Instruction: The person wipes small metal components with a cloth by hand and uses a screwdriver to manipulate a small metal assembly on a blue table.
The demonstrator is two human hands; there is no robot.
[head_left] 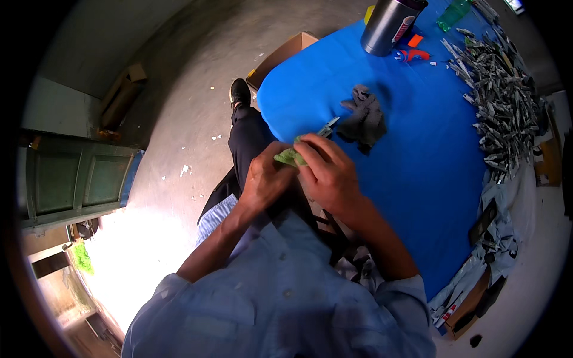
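Observation:
In front of my body, a crumpled light-green cloth (289,157) is pinched between both hands. My left hand (264,179) is closed on the cloth's left side. Opposite it, my right hand (332,174) has its fingers curled over the cloth. A slim grey metallic piece (328,126) juts out just beyond the right fingers; whether the hand holds it or it rests on the table cannot be made out. Close past it, a dark grey rag (364,118) lies rumpled on the blue-covered table (430,179).
A large heap of slim grey pieces (504,101) covers the table's right side. Toward the far edge stand a steel tumbler (388,28) and a green bottle (455,14), near a red-and-blue tool (413,55). An open cardboard box (280,56) sits on the floor beyond my foot.

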